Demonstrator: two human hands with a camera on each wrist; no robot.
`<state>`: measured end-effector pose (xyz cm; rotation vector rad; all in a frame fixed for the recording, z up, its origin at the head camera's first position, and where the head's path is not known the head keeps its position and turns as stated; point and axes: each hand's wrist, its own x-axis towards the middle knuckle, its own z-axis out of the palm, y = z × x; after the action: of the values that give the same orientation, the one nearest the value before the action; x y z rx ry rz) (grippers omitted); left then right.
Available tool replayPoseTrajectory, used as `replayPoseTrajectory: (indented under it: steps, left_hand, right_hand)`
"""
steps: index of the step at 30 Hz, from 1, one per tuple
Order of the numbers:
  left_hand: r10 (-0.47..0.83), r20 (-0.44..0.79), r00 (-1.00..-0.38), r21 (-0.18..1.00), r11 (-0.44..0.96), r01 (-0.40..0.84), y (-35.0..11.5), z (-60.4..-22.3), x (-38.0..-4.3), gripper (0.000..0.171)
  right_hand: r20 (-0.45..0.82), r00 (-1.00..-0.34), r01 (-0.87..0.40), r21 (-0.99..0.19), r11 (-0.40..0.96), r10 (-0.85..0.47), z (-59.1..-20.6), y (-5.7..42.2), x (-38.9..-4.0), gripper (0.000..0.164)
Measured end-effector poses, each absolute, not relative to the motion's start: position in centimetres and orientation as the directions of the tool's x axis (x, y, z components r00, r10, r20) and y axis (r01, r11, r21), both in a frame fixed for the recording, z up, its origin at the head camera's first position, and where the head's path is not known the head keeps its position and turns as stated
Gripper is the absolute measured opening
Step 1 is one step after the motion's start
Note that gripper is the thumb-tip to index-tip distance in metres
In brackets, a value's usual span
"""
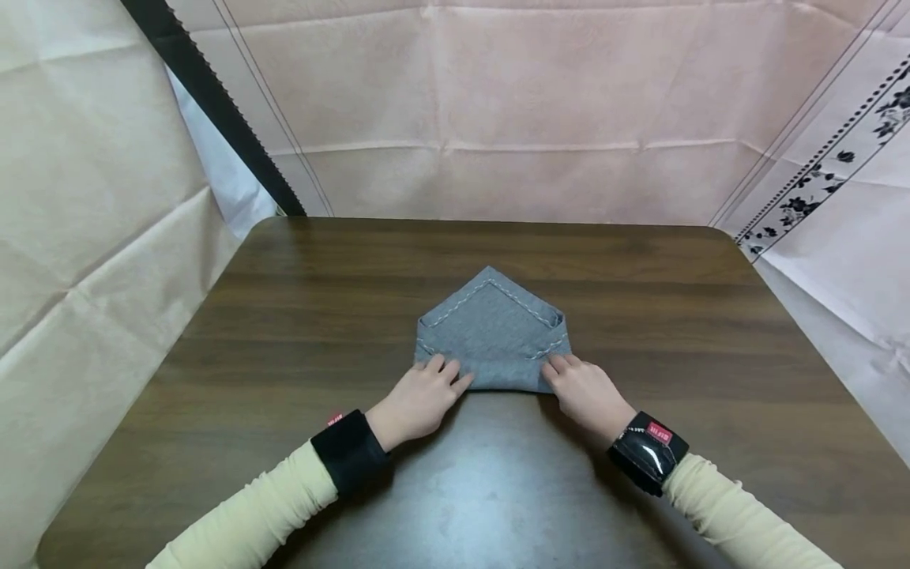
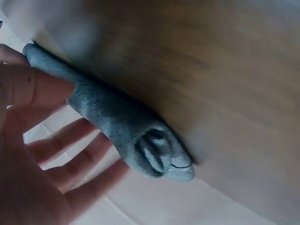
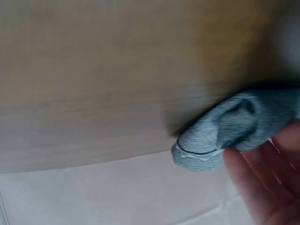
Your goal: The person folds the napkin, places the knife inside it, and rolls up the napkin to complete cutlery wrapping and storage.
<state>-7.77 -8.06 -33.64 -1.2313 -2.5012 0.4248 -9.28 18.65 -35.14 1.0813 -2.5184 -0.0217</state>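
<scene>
A grey-blue cloth (image 1: 490, 332) with a white dashed stitch line lies folded on the table in the head view, its pointed corner away from me and its near edge a straight fold. My left hand (image 1: 423, 395) grips the left end of that near fold, fingers on top and thumb along the front. At the right end, my right hand (image 1: 586, 395) holds the fold with bent fingertips. In the left wrist view the cloth (image 2: 108, 117) forms a thick roll with a curled open end. The right wrist view shows a similar curled end of the cloth (image 3: 201, 140) beside the fingers.
The brown wooden table (image 1: 320, 316) has rounded far corners. Behind it hangs a pale pink sheet (image 1: 533, 87); a creased cream sheet (image 1: 85, 237) covers the left side. A flower-patterned strip (image 1: 817, 182) runs down the white covering at right. Both wrists wear black bands (image 1: 350, 452).
</scene>
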Motion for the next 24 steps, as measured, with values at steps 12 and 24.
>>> replayPoseTrajectory:
  steps: [12,24]
  left_hand:
    - [0.790,0.121,-0.601,-0.194,0.612,0.766,-8.3,-33.3,-9.0,0.036]
    - [0.792,0.129,-0.597,-0.200,0.610,0.767,-7.4,-33.2,-10.1,0.033]
  right_hand:
    - [0.255,-0.594,-0.705,0.290,0.647,-0.763,-35.2,18.0,-8.5,0.034]
    - [0.294,-0.582,-0.660,0.373,0.652,-0.758,-35.4,17.5,-9.5,0.006]
